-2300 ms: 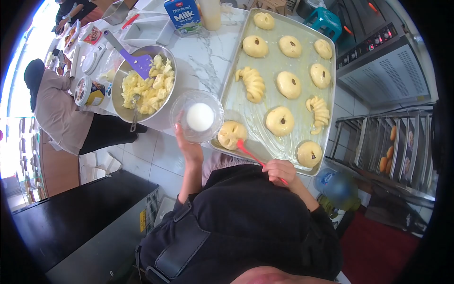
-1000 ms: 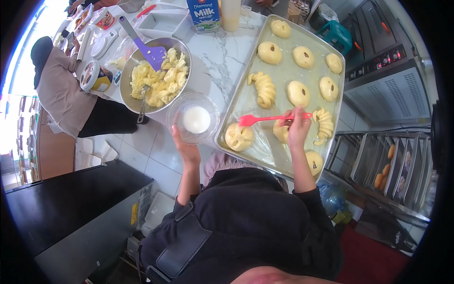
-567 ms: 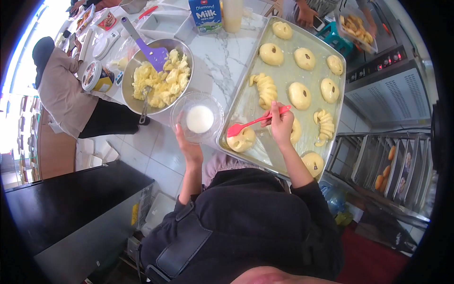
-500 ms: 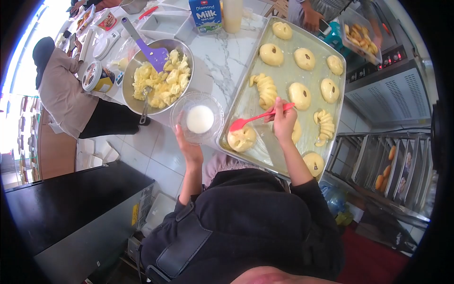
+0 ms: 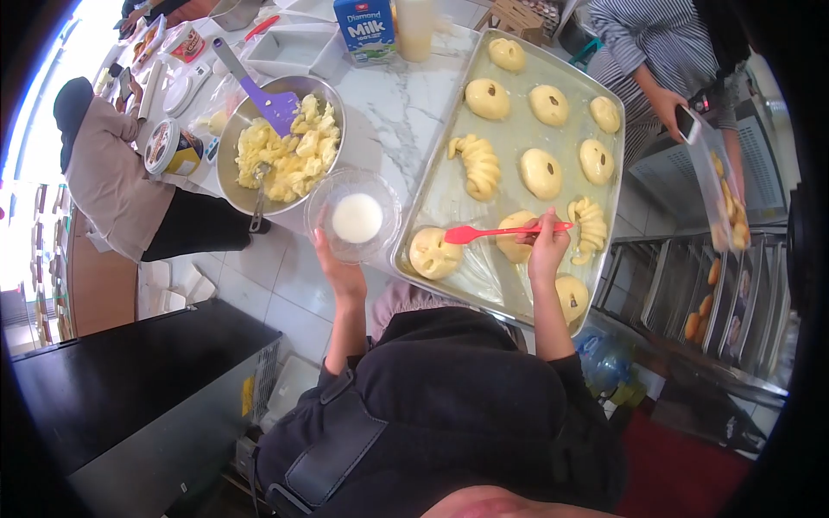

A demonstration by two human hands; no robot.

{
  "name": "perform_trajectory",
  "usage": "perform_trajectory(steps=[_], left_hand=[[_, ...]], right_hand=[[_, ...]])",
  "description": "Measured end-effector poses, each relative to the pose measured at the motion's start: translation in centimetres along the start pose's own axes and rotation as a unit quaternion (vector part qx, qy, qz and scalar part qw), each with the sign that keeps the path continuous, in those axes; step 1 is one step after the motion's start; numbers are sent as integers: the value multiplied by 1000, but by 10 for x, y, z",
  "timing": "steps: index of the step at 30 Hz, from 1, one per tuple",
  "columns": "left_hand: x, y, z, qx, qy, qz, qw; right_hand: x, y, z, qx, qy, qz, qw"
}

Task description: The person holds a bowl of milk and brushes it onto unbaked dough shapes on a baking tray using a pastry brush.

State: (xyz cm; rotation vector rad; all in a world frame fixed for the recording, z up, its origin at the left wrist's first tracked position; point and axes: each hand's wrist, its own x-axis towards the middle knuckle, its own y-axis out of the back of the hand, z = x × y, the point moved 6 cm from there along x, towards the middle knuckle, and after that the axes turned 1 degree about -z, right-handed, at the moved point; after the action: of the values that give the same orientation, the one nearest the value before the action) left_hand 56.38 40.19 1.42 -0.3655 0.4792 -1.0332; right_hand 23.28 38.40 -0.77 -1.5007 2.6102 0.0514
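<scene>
In my right hand (image 5: pixel 546 245) is a red pastry brush (image 5: pixel 496 231), its head at the upper right edge of a glazed dough bun (image 5: pixel 434 253) with cuts in its top. The bun lies in the near left corner of a metal baking tray (image 5: pixel 509 300). Several more round buns and ridged twisted rolls (image 5: pixel 477 167) rest on the tray. My left hand (image 5: pixel 342 274) grips a clear glass bowl (image 5: pixel 316 210) of white liquid (image 5: pixel 357 217) by its near side, left of the tray.
Behind the glass bowl stands a steel bowl (image 5: pixel 226 177) of yellow creamy mixture with a purple spatula (image 5: pixel 268 104) and a spoon. A milk carton (image 5: pixel 366 33) is at the back. At right, another person (image 5: pixel 661 69) carries a phone and a plastic box of baked pieces (image 5: pixel 730 203).
My right hand has shifted right with the brush, which now lies more level and nearer the bun's right side. The person at right has come closer, moving the plastic box rightward and down.
</scene>
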Motion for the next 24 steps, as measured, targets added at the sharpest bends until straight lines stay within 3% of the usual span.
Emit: perform_trajectory(steps=[3,6,9,12,18,21,24], left_hand=[[2,-1,-1,-3,-12,-4,1000],[0,-2,0,-12,-3,-15,1000],[1,-3,2,4,-10,-29,1000],[0,-1,2,-10,-12,-31,999],[0,-1,5,9,-22,-27,999],[1,2,2,-5,-13,-25,1000],[2,7,1,-2,-25,-23,999]], right_hand=[[4,12,-3,-45,31,22,998],[0,5,-14,20,42,23,999],[-2,-8,-10,-17,31,-33,999],[-2,-13,-24,2,67,-22,997],[-50,-74,-36,46,55,-204,976],[-51,-85,-40,-55,132,-256,956],[-35,-88,-51,-35,139,-202,969]])
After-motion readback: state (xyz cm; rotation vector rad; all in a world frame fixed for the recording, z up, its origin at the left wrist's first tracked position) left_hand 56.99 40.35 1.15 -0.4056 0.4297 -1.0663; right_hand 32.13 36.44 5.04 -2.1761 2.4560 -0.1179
